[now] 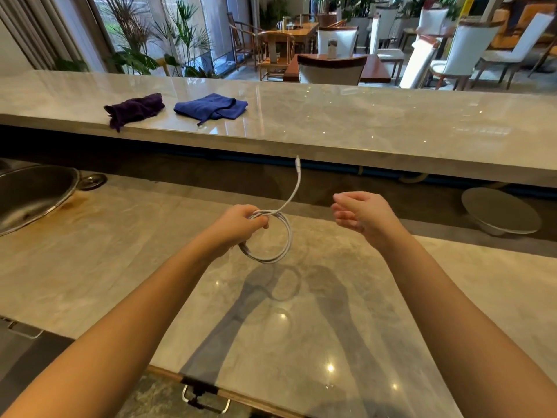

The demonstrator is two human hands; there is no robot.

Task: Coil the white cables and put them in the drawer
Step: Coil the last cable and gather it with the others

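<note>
One white cable (272, 236) was almost coiled, gripped in the left hand (241, 221) above the worktop (90, 267), its tail loose, while the right hand (361, 214) hung open, holding nothing.

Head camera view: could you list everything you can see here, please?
white cable: one, white, coiled, above the lower counter, plug end sticking up
lower counter: one, pale marble, nearest
upper counter: one, pale marble, behind
purple cloth: one, upper counter, left
blue cloth: one, beside the purple one
metal basin: one, steel, far left
metal handle: one, bottom edge
chairs: several, white-backed, beyond the counters
left hand: grips the coil
right hand: open, holds nothing
</note>
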